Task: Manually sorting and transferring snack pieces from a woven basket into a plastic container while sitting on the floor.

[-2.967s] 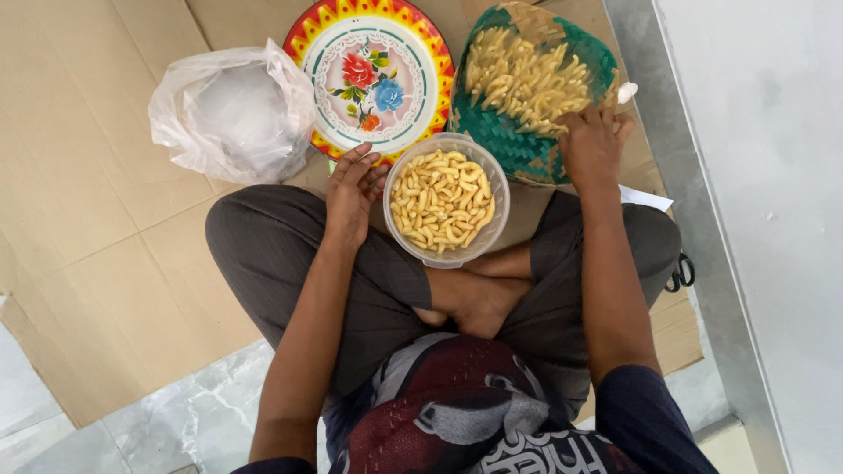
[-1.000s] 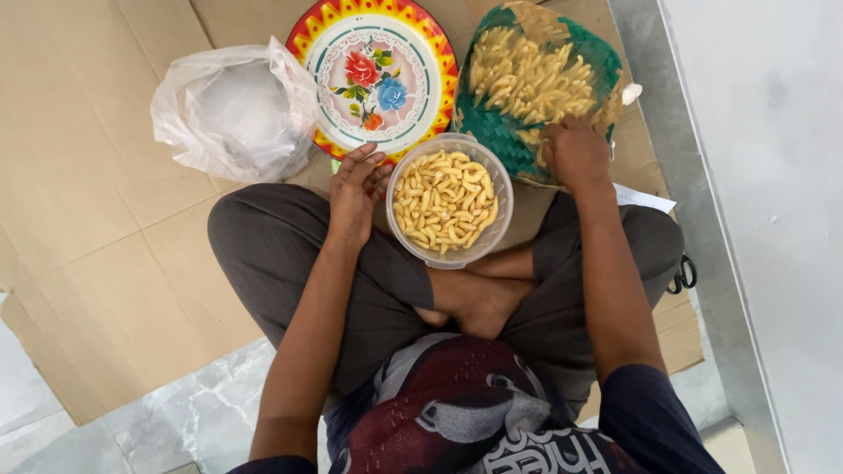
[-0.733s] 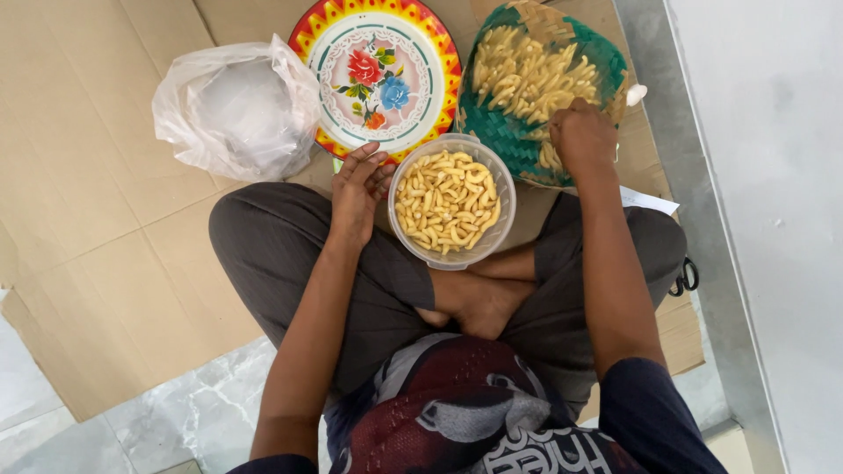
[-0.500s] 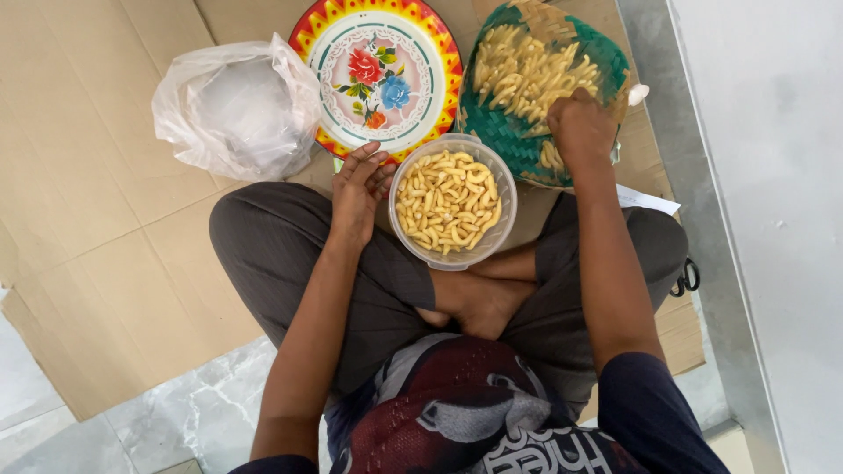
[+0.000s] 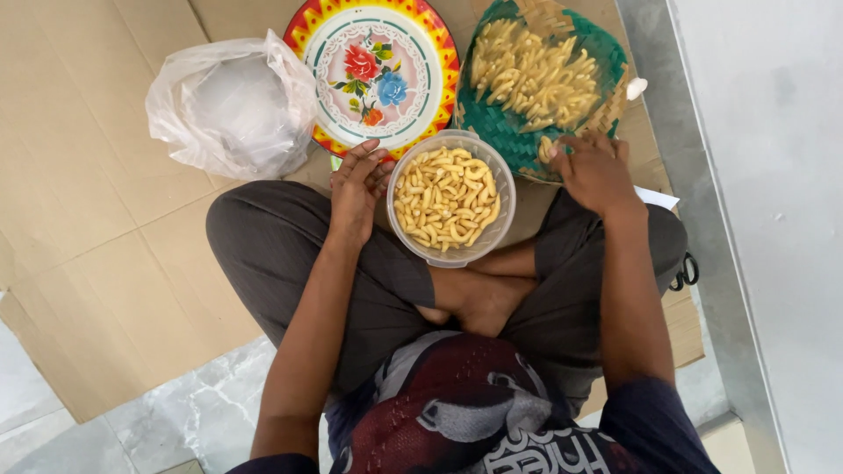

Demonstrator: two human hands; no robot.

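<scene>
Resting against the near-left rim of the clear plastic container, the left hand lies with its fingers loosely curled around the wall, steadying it rather than clenching it; it has kept this place through all the earlier frames. The right hand lies palm down, fingers spread, on the near edge of the green woven tray, just right of the container. Its fingertips touch the pale yellow pastry pieces heaped there, though whether any piece is pinched cannot be told. A second ago this hand sat slightly nearer the tray's rim; now it has slid a little further onto the weave.

Filled nearly to the top with the same curled pastry pieces, the container sits on the person's crossed legs, above a bare foot. Beyond the container, touching the tray's left side, lies a round enamel plate painted with flowers. Left of the container, past the plate, a crumpled white plastic bag rests on flattened cardboard.
</scene>
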